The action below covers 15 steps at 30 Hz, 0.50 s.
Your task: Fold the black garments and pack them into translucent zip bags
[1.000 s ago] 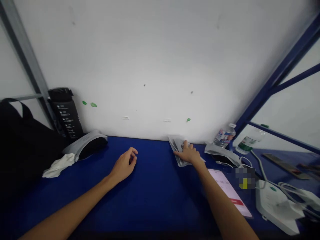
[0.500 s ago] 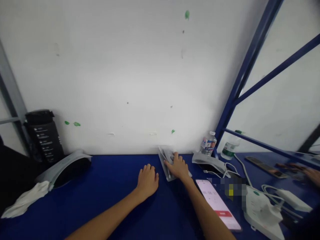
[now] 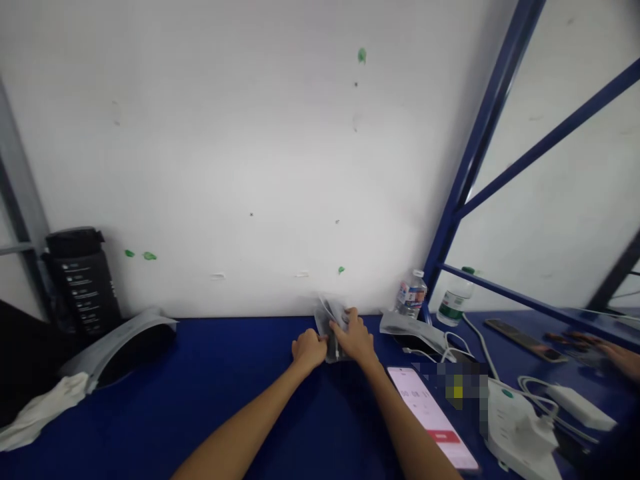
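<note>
A translucent grey zip bag (image 3: pixel 330 311) lies at the back of the blue table, against the white wall. A small whitish slider shows near its lower part. My left hand (image 3: pixel 310 349) is closed at the bag's left edge, its fingers curled in and the thumb side touching the plastic. Across the bag's right side lies my right hand (image 3: pixel 357 340), thumb and fingers gripping the plastic. What the bag holds is partly hidden by my fingers.
A lit phone (image 3: pixel 435 423) lies right of my right forearm. Beyond it are a white power strip (image 3: pixel 520 433), cables, another bag (image 3: pixel 413 325) and a water bottle (image 3: pixel 411 293). A black bottle (image 3: pixel 85 283) and a grey-edged pouch (image 3: pixel 125 337) are at left. Another person's hand (image 3: pixel 620 357) shows far right.
My left hand has moved right to the bag and closed at its left edge. My right hand stays on the bag. The view has shifted slightly.
</note>
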Motion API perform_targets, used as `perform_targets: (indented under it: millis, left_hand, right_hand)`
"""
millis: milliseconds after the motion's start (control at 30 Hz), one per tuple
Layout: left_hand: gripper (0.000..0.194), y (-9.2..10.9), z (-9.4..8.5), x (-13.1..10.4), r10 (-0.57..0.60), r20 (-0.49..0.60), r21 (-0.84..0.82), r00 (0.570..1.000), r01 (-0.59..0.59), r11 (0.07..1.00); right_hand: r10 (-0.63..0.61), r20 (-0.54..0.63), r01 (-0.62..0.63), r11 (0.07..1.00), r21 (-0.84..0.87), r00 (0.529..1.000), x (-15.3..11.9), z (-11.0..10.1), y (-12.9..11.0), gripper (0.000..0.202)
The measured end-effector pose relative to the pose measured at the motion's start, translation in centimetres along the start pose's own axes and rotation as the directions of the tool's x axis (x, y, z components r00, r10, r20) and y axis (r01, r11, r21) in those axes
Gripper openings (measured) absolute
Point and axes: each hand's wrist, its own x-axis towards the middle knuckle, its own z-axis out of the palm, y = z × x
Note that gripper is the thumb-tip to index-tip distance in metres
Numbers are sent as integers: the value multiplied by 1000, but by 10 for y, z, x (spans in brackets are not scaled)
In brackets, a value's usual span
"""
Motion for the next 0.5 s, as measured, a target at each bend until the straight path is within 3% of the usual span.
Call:
perform_targets:
  millis: [100,200,333,400,467,500]
  left_hand:
    - [14,-9,-16,0,-28,-22,-63,999,27,998]
    - [8,-32,-37,-12,-26,-96,-102,995,16,995]
    - [18,-74,-62,-47,-56,-153,-202,987,24,979]
    - [27,-90,-71,-69,-98,-72,-398,993,62,915]
    - [38,-100,-80,-89,-33,75,-512,997,67,856]
    - [41,-103,-85,-97,25,124,-509,992,42,860]
  right_hand:
    - [4,-56,-4,1000,1,998,0,1,0,55]
    - [-39,-153,30,998,-56,987,2,8,3,60]
    - [-210,-98,193,968,-162,973,1,18,6,52]
    - [-247,-90,232,961,-153,965,-4,20,0,44]
    - [-355,-61,353,935,-38,933,-14,18,-11,37]
    - [-449,-9,448,891,71,894,-21,16,-18,35]
